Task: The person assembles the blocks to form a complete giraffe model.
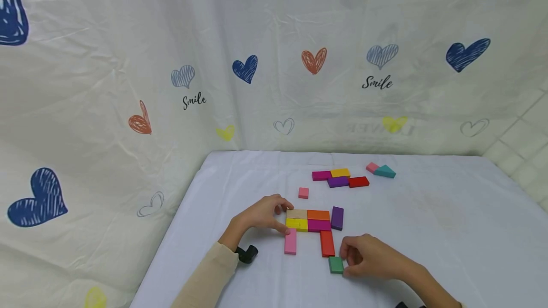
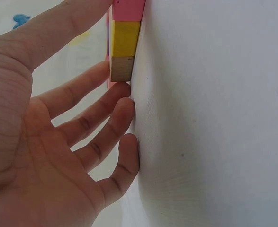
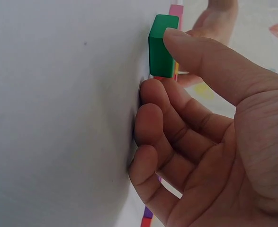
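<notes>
In the head view, my left hand point(image 1: 266, 214) lies at the left side of joined flat blocks. Its thumb touches the pink block point(image 1: 290, 241) near the yellow block point(image 1: 297, 225); the index finger reaches the plain wood block point(image 1: 296, 214). In the left wrist view the other fingers are loosely bent, holding nothing. My right hand point(image 1: 371, 256) pinches the green block point(image 3: 162, 49) at its right side, thumb on it; the index fingertip is partly hidden. The green block touches the lower end of a red block point(image 1: 327, 243). Orange point(image 1: 318, 215) and magenta point(image 1: 319, 225) blocks complete the rectangle above.
A purple block point(image 1: 337, 218) stands tilted right of the rectangle. A small pink square point(image 1: 303, 193) lies behind it. Farther back sit magenta, yellow, purple and red blocks point(image 1: 358, 182), plus a teal triangle point(image 1: 385, 171) against a pink piece. A heart-printed curtain point(image 1: 265, 103) hangs behind.
</notes>
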Motion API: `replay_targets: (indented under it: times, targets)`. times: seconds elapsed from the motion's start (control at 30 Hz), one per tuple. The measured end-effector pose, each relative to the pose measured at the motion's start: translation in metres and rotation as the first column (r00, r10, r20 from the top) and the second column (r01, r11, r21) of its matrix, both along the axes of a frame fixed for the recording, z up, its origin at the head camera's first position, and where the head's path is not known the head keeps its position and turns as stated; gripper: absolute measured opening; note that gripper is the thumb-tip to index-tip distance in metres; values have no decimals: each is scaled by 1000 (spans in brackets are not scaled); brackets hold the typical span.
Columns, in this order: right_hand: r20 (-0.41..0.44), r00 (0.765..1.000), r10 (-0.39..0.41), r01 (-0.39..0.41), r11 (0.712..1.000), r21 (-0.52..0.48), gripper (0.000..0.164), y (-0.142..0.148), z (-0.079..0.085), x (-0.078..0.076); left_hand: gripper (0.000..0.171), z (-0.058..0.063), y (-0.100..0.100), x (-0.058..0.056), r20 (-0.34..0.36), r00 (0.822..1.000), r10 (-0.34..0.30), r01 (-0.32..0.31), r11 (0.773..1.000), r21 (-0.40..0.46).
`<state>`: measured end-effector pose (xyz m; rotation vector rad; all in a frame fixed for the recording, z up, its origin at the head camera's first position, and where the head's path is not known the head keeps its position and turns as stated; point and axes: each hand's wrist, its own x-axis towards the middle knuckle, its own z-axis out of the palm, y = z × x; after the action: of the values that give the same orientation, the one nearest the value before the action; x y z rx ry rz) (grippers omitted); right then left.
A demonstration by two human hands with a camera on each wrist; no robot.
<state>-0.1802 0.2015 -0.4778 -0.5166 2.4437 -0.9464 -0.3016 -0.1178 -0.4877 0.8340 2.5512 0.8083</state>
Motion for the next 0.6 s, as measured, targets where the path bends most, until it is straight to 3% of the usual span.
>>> replay_targets:
  times: [0.6]
  targets:
    - [-14,1000,15,-15,1000,14,27,-7,1,-1,62,-1,0,0,-2,1000,1,-1,1000,2]
